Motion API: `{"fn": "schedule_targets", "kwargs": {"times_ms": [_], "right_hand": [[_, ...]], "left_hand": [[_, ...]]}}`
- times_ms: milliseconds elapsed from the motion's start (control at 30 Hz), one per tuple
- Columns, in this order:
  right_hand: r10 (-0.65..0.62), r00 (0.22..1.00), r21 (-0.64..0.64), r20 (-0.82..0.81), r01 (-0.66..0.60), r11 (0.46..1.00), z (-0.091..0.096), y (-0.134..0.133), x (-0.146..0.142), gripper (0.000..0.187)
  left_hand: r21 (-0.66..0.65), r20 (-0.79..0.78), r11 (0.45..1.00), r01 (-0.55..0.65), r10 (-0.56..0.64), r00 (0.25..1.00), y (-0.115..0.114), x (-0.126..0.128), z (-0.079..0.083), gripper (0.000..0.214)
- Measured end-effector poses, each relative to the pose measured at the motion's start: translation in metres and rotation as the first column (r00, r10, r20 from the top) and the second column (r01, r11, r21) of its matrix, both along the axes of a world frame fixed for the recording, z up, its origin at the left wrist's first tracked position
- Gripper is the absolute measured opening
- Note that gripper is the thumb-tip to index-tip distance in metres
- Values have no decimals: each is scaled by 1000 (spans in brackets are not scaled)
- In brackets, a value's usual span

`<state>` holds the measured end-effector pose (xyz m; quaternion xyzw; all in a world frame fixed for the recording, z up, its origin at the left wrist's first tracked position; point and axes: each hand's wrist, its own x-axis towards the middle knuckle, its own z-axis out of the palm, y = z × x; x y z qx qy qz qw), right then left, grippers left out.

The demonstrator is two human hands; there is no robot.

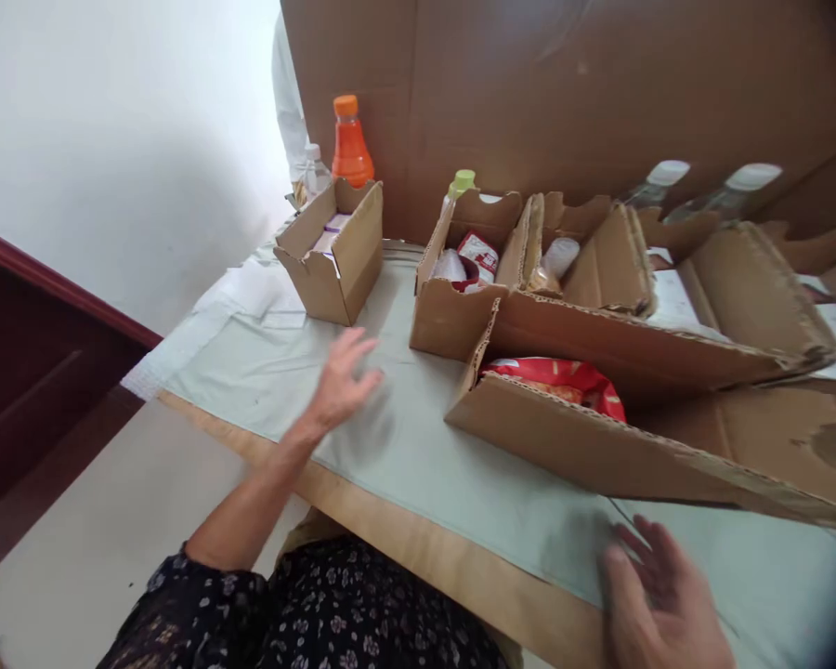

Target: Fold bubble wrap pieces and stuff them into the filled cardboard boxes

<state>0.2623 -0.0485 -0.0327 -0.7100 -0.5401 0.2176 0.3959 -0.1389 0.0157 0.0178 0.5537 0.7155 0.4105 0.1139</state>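
Observation:
My left hand (343, 379) hovers over the pale green cloth (418, 446), fingers apart and holding nothing. Just beyond it stands a small cardboard box (327, 279) with white and purple packs (329, 234) inside. My right hand (659, 595) is low at the right, near the table's front edge, fingers spread and a little blurred, with nothing in it. Above that hand lies a long cardboard tray (564, 446) containing a shiny red packet (564, 379). Whether either hand touches the cloth, I cannot tell.
More open cardboard boxes (452, 321) stand in a row behind the tray, holding small bags and packets. An orange bottle (352, 149) and several clear ones stand along the tall cardboard wall (502, 93). The table's wooden edge (418, 548) runs in front of my body.

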Motion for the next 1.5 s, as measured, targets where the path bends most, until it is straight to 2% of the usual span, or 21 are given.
{"fn": "schedule_targets", "kwargs": {"times_ms": [67, 200, 267, 367, 467, 567, 600, 667, 767, 800, 867, 933, 967, 1033, 1067, 1100, 1167, 1233, 1267, 1367, 1500], "right_hand": [[39, 995, -8, 91, -38, 999, -14, -11, 2, 68], [111, 977, 8, 181, -114, 993, -26, -11, 6, 58], [115, 974, 20, 195, -121, 992, -27, -7, 8, 57], [113, 972, 47, 206, -125, 991, -27, -5, 12, 52], [99, 969, 87, 226, -121, 989, -25, -11, 7, 44], [58, 973, 233, 222, -111, 966, -15, -21, -13, 32], [88, 977, 262, 196, -139, 955, -10, -25, -24, 28], [247, 966, 218, 83, -259, 941, 0, -31, -48, 26], [453, 850, 29, -268, -463, 886, 9, -34, -77, 43], [455, 805, -8, -382, -495, 869, 9, -34, -82, 51], [409, 756, -43, -511, -498, 866, 7, -34, -84, 63], [369, 786, -68, -496, -459, 886, 3, -34, -79, 68], [367, 813, -75, -452, -445, 893, 2, -35, -77, 65], [402, 854, -54, -330, -442, 895, 0, -38, -73, 53], [429, 864, -27, -264, -451, 892, 0, -39, -73, 46], [457, 867, 2, -198, -466, 885, 1, -39, -74, 41], [498, 863, 47, -84, -495, 867, 2, -38, -76, 40], [527, 849, 63, -16, -526, 848, 3, -35, -78, 43], [546, 838, 69, -1, -544, 836, 4, -34, -77, 43], [601, 799, 94, -34, -596, 797, 11, -27, -67, 33], [636, 749, 182, -185, -610, 771, 28, -16, -31, 18]], "left_hand": [[-1, -39, 978, -210, 210, 977, 5, -59, 7, 40], [9, -80, 849, -528, 527, 846, 31, -148, 19, 47], [-1, -82, 815, -579, 577, 812, 44, -168, 20, 35], [9, -89, 812, -584, 582, 808, 44, -173, 23, 5], [78, -111, 811, -580, 585, 803, 14, -155, 30, 3], [172, -165, 855, -490, 515, 841, -37, -108, 30, 5], [239, -221, 902, -360, 411, 884, -54, -85, 25, 7], [314, -310, 944, -99, 200, 929, -84, -32, 9, 11], [229, -346, 939, 257, -168, 923, -116, 50, -20, 20], [150, -337, 911, 383, -317, 886, -124, 73, -28, 24], [5, -266, 796, 605, -582, 768, -137, 106, -34, 47], [-60, -145, 671, 739, -738, 659, -146, 121, -27, 72], [-58, -77, 639, 767, -769, 635, -148, 123, -20, 77], [-22, 29, 627, 779, -778, 627, -146, 117, -4, 70], [1, 40, 646, 763, -762, 646, -141, 111, 2, 62], [22, 8, 688, 726, -726, 688, -134, 104, 6, 53], [40, -144, 823, 567, -557, 818, -116, 89, 3, 42], [-7, -297, 939, 343, -330, 896, -97, 75, -11, 41], [-58, -340, 964, 260, -264, 902, -89, 70, -20, 41], [-158, -336, 962, 224, -266, 903, -79, 64, -37, 16], [-93, -106, 966, 241, -250, 962, -89, 71, -19, 13]]}}
